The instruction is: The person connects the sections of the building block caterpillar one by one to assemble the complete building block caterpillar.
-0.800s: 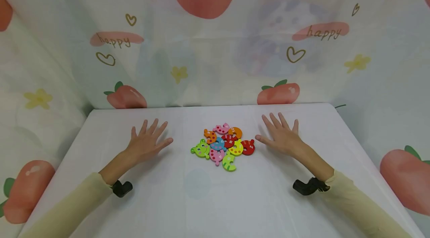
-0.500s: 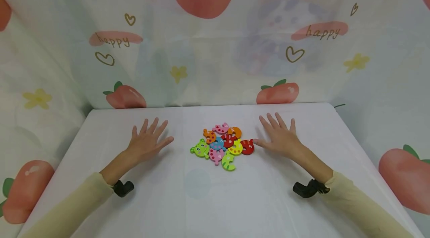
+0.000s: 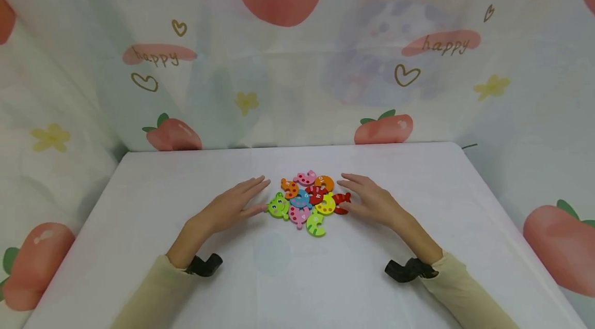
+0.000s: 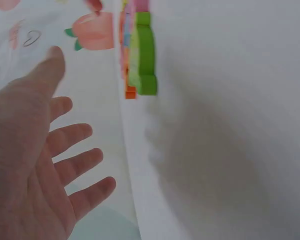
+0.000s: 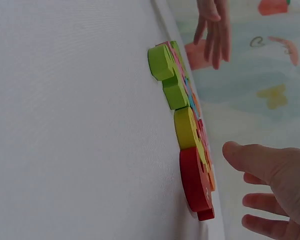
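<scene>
A cluster of bright puzzle pieces lies flat in the middle of the white table. At its left end is a green animal-head piece. Pink, orange, blue, red and yellow curved pieces with numbers and dots fit round it, with a light green curved piece nearest the front. My left hand hovers beside the green head, fingers extended, thumb tip right by it. On the other side my right hand hovers, its thumb overlapping the red end piece in the head view. Both hands hold nothing.
The white-covered table ends at a fruit-printed curtain at the back, with more curtain on both sides. Each wrist wears a black camera mount, one on the left and one on the right.
Both hands have moved inward toward the puzzle pieces, the left to the right and the right to the left. Their spread fingers have drawn closer together. The pieces have not moved.
</scene>
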A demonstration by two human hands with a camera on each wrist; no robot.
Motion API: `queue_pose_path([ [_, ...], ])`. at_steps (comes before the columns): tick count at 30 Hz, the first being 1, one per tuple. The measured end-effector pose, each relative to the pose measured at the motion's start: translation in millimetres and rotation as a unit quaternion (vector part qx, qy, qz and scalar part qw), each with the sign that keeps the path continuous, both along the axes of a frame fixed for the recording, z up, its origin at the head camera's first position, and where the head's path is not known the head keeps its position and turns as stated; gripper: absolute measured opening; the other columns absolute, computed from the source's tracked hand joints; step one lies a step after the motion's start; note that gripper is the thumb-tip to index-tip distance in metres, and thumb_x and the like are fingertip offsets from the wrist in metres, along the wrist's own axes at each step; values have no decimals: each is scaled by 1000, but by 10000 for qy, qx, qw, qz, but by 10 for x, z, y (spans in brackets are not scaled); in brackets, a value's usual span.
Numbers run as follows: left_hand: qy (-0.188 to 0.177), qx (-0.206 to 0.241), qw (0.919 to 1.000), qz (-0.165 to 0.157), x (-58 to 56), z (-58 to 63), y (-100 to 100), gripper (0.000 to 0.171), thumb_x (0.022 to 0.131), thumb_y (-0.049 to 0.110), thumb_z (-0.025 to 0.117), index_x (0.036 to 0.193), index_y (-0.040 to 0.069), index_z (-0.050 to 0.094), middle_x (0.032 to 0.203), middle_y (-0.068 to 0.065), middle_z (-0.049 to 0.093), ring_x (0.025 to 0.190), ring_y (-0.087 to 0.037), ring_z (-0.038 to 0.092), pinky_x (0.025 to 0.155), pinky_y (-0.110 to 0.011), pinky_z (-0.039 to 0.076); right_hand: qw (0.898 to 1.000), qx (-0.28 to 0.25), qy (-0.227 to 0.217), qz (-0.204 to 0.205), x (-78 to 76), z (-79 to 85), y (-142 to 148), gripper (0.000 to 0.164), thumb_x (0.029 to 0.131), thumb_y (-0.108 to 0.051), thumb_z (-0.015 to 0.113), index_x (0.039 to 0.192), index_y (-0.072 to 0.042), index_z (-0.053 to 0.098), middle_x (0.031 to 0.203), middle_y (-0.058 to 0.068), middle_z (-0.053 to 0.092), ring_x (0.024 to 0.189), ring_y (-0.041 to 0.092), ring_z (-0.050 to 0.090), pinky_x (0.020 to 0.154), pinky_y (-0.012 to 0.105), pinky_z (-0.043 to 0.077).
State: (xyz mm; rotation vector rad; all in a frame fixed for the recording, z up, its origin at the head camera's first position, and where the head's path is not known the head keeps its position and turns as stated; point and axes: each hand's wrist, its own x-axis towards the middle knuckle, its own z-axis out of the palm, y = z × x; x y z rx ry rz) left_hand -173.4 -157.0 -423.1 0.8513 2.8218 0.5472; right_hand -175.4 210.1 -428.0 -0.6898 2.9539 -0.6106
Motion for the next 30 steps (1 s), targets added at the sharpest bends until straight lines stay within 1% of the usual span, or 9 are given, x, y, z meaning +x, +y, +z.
queue_pose_path([
  [4, 65, 381, 9990, 203, -6, -21, 67, 65, 95, 39, 60, 152, 23, 33, 158, -3, 34, 145, -27, 35, 114, -50, 36, 9997, -186, -183, 0, -9, -20, 13, 60, 86, -28, 72, 139, -9, 52, 149, 15, 44, 137, 37, 39, 98, 58, 48],
  [10, -201, 721, 9956, 557, 2, -103, 101, 66, 96, 39, 59, 154, 26, 28, 160, -1, 31, 147, -25, 32, 115, -50, 34, 9980, -492, -359, 169, -32, -65, 86, 73, 84, -25, 75, 146, -8, 41, 151, 15, 42, 139, 37, 37, 106, 58, 42],
  [12, -384, 799, 9946, 534, 6, -140, 120, 66, 96, 40, 58, 154, 27, 27, 160, 1, 30, 148, -24, 30, 116, -49, 33, 9972, -567, -371, 318, -34, -84, 98, 73, 83, -25, 77, 145, -7, 43, 151, 16, 43, 139, 37, 38, 107, 58, 41],
  [14, -554, 811, 9946, 342, 11, -167, 155, 66, 96, 41, 57, 154, 27, 28, 160, 2, 30, 148, -23, 29, 117, -49, 32, 9965, -587, -399, 432, -21, -98, 103, 70, 82, -25, 78, 143, -7, 47, 150, 16, 44, 138, 37, 39, 105, 56, 43],
  [17, -739, 750, 9944, 59, 36, -180, 227, 63, 95, 43, 57, 152, 28, 34, 159, 3, 32, 148, -21, 29, 118, -47, 32, 9965, -492, -330, 584, -4, -121, 109, 62, 81, -25, 78, 136, -8, 55, 147, 14, 47, 136, 35, 42, 103, 53, 47],
  [19, -686, 643, 9956, -58, 57, -180, 273, 60, 95, 43, 58, 149, 26, 39, 158, 3, 34, 148, -20, 30, 117, -46, 33, 9968, -465, -279, 594, 2, -123, 106, 57, 81, -25, 78, 132, -8, 59, 145, 13, 50, 135, 34, 44, 102, 52, 48],
  [24, -559, 178, 9982, -95, 111, -183, 337, 54, 95, 43, 57, 145, 24, 46, 155, 4, 39, 148, -16, 31, 116, -42, 35, 9971, -500, -171, 551, -7, -126, 87, 57, 82, -22, 78, 132, -6, 58, 140, 14, 54, 131, 34, 47, 102, 53, 47],
  [28, -762, -130, 9970, -51, 168, -164, 354, 54, 96, 43, 56, 146, 26, 45, 157, 6, 37, 146, -15, 33, 114, -41, 38, 9967, -570, -295, 503, -8, -142, 66, 59, 82, -22, 77, 135, -6, 55, 139, 14, 55, 131, 35, 48, 103, 53, 46],
  [30, -742, -256, 9969, -101, 195, -158, 361, 52, 97, 40, 55, 145, 24, 46, 157, 6, 36, 146, -16, 34, 114, -41, 39, 9966, -567, -328, 501, -5, -160, 61, 59, 83, -22, 77, 135, -6, 55, 139, 15, 55, 131, 35, 48, 103, 53, 47],
])
